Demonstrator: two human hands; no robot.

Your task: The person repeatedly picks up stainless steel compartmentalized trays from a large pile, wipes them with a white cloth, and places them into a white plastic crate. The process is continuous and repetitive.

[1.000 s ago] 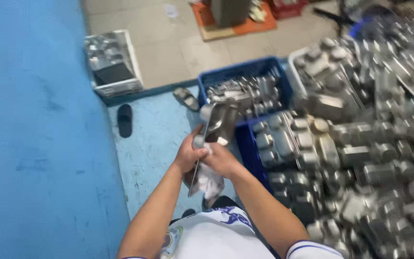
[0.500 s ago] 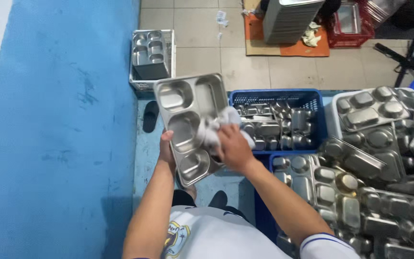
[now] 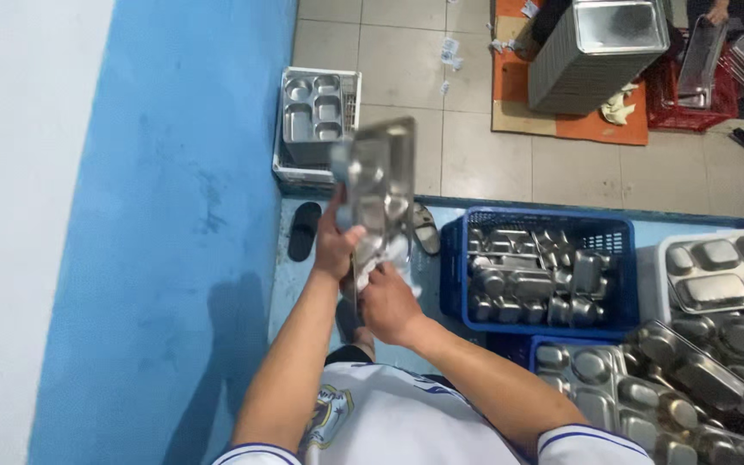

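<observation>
The left hand (image 3: pixel 335 245) grips a steel tray (image 3: pixel 379 185) by its lower edge and holds it tilted up in front of the chest, while the right hand (image 3: pixel 387 303) is closed around a white cloth (image 3: pixel 382 256) pressed against the tray's bottom end. Largest around them is the blue wall (image 3: pixel 174 215) at the left, then the tiled floor (image 3: pixel 484 155) ahead. To the right lies a heap of trays (image 3: pixel 691 379) with compartments, loosely piled; above it a blue crate (image 3: pixel 537 271) is full of more trays standing on edge. Farther off, a neat stack of trays (image 3: pixel 600 52) rests on an orange mat (image 3: pixel 579 125), and a white crate (image 3: pixel 316 125) beside the wall holds a few trays laid flat. A black sandal (image 3: pixel 304 231) lies by the wall. Judging by the piles, the wiping looks well short of done: one tray is in hand, few sit in the white crate, and many wait at the right.
</observation>
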